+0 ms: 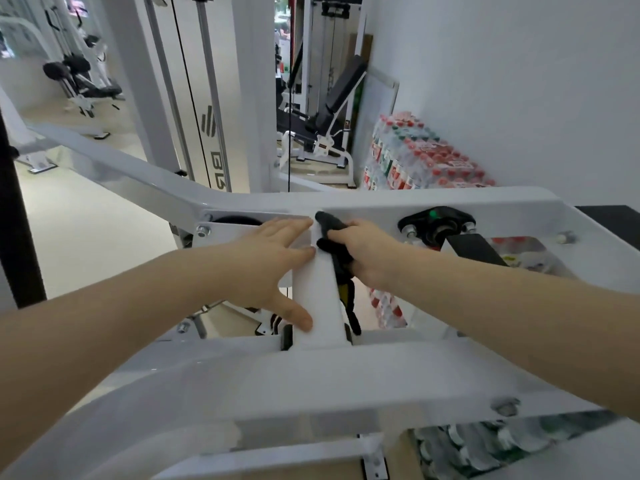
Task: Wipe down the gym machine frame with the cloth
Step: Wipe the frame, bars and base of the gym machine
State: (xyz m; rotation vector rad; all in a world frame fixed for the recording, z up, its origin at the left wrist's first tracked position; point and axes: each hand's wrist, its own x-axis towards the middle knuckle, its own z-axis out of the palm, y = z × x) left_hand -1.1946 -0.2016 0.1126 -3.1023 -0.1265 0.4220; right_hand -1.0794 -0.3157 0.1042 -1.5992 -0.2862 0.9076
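Note:
A white gym machine frame (381,372) fills the middle of the view, with a short white post (317,299) joining its near and far crossbars. My left hand (273,261) lies flat on the left side of that post, fingers straight and thumb spread low. My right hand (367,251) grips a black cloth (332,233) against the post's right side, up where it meets the far crossbar. Part of the cloth hangs down behind the post.
Shrink-wrapped packs of red-capped water bottles (426,157) are stacked by the white wall on the right. A black bearing mount (436,225) sits on the far crossbar. A weight-stack tower (207,98) and a black bench (332,109) stand beyond, on the pale floor.

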